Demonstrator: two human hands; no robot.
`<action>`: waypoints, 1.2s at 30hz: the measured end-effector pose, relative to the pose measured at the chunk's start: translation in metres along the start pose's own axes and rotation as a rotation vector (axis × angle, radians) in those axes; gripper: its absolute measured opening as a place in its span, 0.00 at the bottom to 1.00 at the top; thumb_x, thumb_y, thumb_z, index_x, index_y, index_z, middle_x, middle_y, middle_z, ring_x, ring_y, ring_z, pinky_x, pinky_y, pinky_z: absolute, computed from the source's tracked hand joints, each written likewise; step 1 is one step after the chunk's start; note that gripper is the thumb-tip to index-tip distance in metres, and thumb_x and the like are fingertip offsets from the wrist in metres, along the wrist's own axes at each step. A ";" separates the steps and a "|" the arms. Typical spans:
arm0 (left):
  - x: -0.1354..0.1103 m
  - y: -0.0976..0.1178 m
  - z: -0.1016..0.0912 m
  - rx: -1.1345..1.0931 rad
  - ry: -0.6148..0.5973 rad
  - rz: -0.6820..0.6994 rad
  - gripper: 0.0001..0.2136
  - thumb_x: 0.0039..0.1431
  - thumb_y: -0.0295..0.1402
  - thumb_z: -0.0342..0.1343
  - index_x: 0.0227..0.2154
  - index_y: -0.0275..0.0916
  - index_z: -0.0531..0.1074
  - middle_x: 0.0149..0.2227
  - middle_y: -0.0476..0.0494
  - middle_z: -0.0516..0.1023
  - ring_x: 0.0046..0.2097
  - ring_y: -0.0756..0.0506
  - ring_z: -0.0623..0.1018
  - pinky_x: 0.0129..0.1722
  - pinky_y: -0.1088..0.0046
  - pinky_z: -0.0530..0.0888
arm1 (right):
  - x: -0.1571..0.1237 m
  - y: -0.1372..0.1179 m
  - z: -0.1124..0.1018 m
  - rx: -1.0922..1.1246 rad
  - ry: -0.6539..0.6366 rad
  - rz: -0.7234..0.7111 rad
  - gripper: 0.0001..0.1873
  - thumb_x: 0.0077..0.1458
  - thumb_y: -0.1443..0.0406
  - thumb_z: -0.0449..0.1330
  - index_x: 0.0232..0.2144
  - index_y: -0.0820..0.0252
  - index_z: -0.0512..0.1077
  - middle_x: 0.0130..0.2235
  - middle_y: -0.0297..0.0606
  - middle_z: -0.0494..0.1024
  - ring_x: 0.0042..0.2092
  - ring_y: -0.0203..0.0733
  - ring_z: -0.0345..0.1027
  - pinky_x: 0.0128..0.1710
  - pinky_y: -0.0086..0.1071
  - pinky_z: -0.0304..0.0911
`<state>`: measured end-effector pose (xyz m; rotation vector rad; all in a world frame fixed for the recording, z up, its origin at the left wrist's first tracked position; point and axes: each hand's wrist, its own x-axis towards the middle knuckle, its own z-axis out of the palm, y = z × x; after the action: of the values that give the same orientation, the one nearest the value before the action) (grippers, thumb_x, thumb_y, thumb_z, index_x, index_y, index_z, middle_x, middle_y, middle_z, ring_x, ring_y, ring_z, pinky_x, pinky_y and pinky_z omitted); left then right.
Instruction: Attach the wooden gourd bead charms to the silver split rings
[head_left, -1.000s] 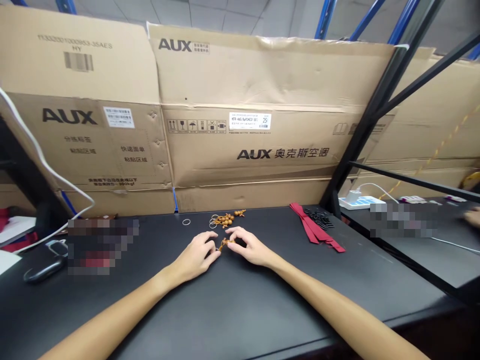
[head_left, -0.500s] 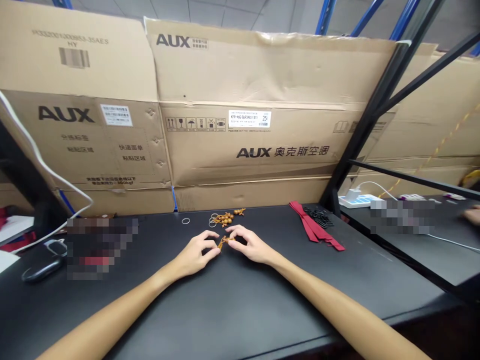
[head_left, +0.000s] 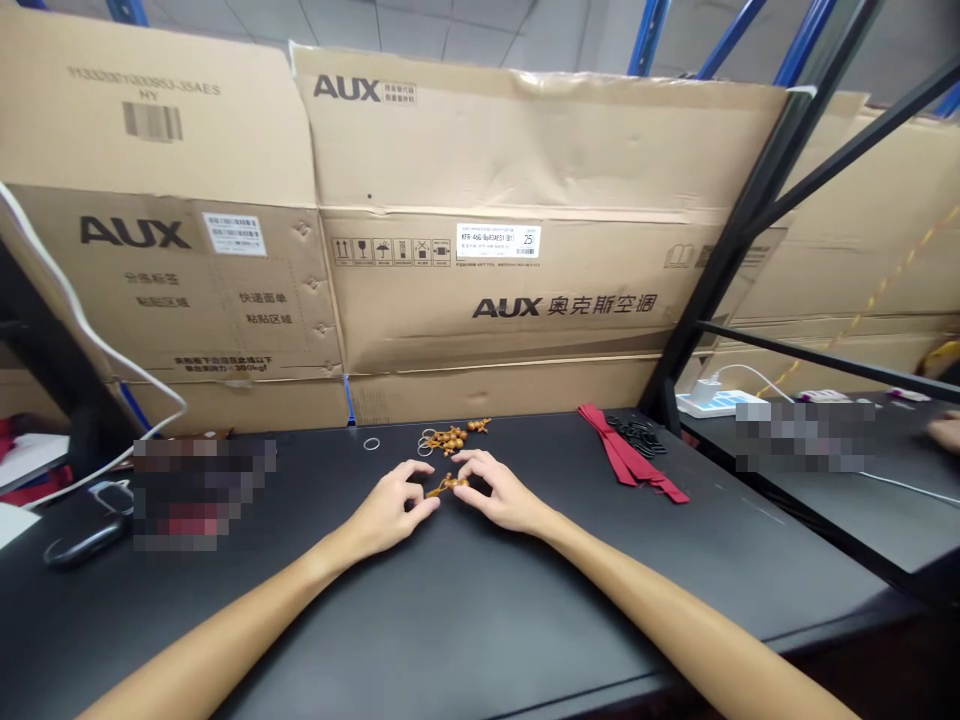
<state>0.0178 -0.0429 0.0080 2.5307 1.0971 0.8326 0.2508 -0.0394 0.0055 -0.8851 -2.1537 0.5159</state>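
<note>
An orange-brown beaded charm [head_left: 448, 484] with a cord-like end stretches between my two hands, low over the black table. My right hand [head_left: 499, 492] has its thumb and fingertips closed on the charm's right part. At the charm's thin left end, my left hand [head_left: 396, 508] pinches with thumb and index finger. The fingertips partly cover the charm. Just beyond the hands lies a small pile of similar beaded charms [head_left: 452, 439] with metal split rings [head_left: 427, 442]. A single loose ring [head_left: 371, 444] sits to the left of that pile.
Red fabric strips [head_left: 630, 455] and a heap of black cords [head_left: 637, 436] lie at the back right. Cardboard panels [head_left: 495, 330] stand behind the table [head_left: 450, 620]. Left are glasses [head_left: 112, 495] and a black case [head_left: 86, 542]. Beyond the right frame, another person's hand [head_left: 943, 432] shows.
The charm's left end has swung from pointing down to lying more sideways toward my left hand. Both hands stay in nearly the same place.
</note>
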 end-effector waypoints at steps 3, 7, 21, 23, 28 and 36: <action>0.000 0.000 -0.001 0.019 0.012 0.020 0.16 0.62 0.36 0.50 0.20 0.38 0.72 0.52 0.42 0.71 0.49 0.42 0.75 0.52 0.62 0.70 | 0.000 -0.001 0.000 0.027 -0.007 -0.007 0.07 0.60 0.60 0.57 0.33 0.57 0.69 0.53 0.44 0.70 0.57 0.45 0.61 0.57 0.43 0.56; 0.001 0.003 -0.005 0.006 0.010 0.000 0.14 0.62 0.34 0.49 0.24 0.38 0.75 0.52 0.42 0.72 0.50 0.42 0.75 0.53 0.64 0.70 | -0.001 0.003 -0.001 0.013 0.005 -0.002 0.09 0.60 0.58 0.56 0.34 0.57 0.70 0.53 0.44 0.70 0.57 0.45 0.61 0.57 0.43 0.56; 0.000 0.001 -0.004 -0.016 -0.036 0.019 0.10 0.61 0.34 0.51 0.28 0.39 0.74 0.51 0.41 0.71 0.50 0.42 0.75 0.53 0.63 0.70 | -0.001 0.013 0.001 -0.056 0.055 0.075 0.07 0.58 0.60 0.58 0.31 0.57 0.70 0.49 0.43 0.72 0.52 0.45 0.65 0.54 0.43 0.58; 0.002 -0.002 -0.003 -0.001 -0.045 0.024 0.09 0.61 0.33 0.51 0.28 0.40 0.73 0.51 0.41 0.71 0.50 0.42 0.74 0.53 0.63 0.70 | -0.002 0.014 0.000 -0.096 0.020 0.040 0.06 0.57 0.61 0.59 0.31 0.57 0.70 0.50 0.43 0.71 0.54 0.46 0.63 0.55 0.44 0.57; 0.012 -0.018 0.002 0.162 0.034 0.014 0.08 0.62 0.34 0.50 0.35 0.40 0.73 0.54 0.39 0.69 0.55 0.39 0.70 0.55 0.58 0.67 | 0.008 0.024 0.002 -0.299 0.024 0.103 0.06 0.56 0.61 0.59 0.36 0.57 0.71 0.51 0.44 0.70 0.54 0.49 0.62 0.54 0.46 0.58; 0.007 -0.039 0.002 0.327 -0.026 -0.261 0.32 0.58 0.54 0.49 0.54 0.29 0.67 0.60 0.26 0.64 0.62 0.30 0.63 0.60 0.52 0.60 | 0.007 0.044 -0.009 -0.456 -0.070 0.383 0.40 0.55 0.44 0.54 0.58 0.68 0.62 0.63 0.55 0.58 0.65 0.58 0.47 0.63 0.49 0.46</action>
<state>0.0003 -0.0109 -0.0079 2.5554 1.6265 0.5891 0.2732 -0.0030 -0.0113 -1.5696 -2.2106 0.2365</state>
